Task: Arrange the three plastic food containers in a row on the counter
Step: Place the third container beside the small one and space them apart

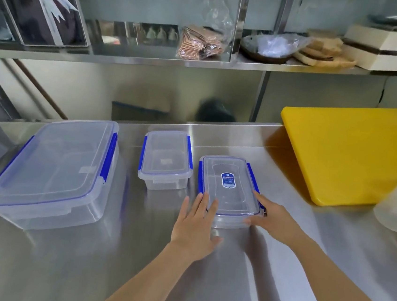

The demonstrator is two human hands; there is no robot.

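On the steel counter (pixel 203 285), both hands, left hand (pixel 195 226) and right hand (pixel 272 215), fingers spread flat, are bracketing the clear blue-clipped labelled container (pixel 228 190); I'd be nudging it level with the other 2.

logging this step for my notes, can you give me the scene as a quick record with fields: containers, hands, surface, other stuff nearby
surface: bare stainless steel counter
container 1: large clear plastic container with blue clips, far left, lid on
container 2: small clear plastic container with blue clips, middle, set further back, lid on
container 3: flat clear plastic container with blue label, right of the small one, lid on
left hand: open, fingers on container 3's near left corner
right hand: on container 3's near right corner
nearby: yellow plastic cutting board, right
row: not yet aligned
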